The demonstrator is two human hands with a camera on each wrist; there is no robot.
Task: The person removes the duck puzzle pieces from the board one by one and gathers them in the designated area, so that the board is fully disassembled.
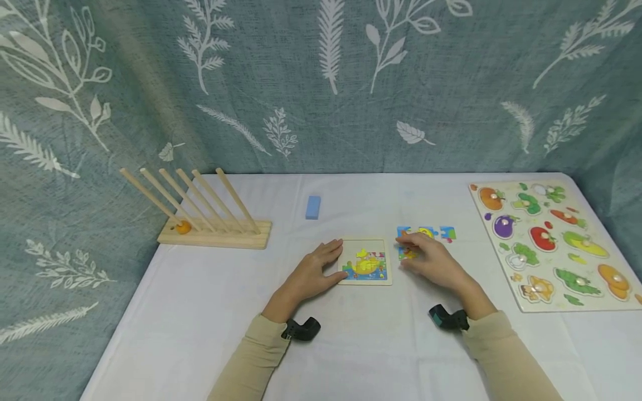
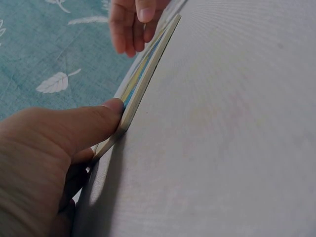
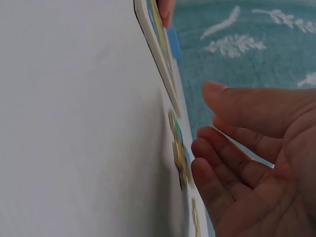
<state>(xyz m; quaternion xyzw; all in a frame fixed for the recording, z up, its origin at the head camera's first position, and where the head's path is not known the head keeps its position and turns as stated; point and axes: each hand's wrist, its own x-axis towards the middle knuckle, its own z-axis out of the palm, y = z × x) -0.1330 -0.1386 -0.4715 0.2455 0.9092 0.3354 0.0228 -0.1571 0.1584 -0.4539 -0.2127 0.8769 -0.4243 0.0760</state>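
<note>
A small square jigsaw puzzle board (image 1: pixel 365 244) with a yellow duck picture on blue lies flat on the table. My left hand (image 1: pixel 312 274) holds its left side, the thumb on the lower left corner and the fingers at the upper left; in the left wrist view the thumb (image 2: pixel 94 123) rests on the frame's edge. Right of the board, my right hand (image 1: pixel 433 262) is above loose puzzle pieces (image 1: pixel 403 230), partly hiding them. Its fingers (image 3: pixel 217 153) are loosely bent and apart from the thumb, with nothing between them. One more puzzle piece (image 1: pixel 448 233) lies just beyond.
At the back left stands a wooden base (image 1: pixel 215 238) with several slanted pegs and an orange bead (image 1: pixel 183 226). A blue block (image 1: pixel 313 207) lies behind the puzzle board. On the right is a large vegetable knob puzzle (image 1: pixel 551 245). A patterned curtain (image 1: pixel 301 83) hangs behind the table.
</note>
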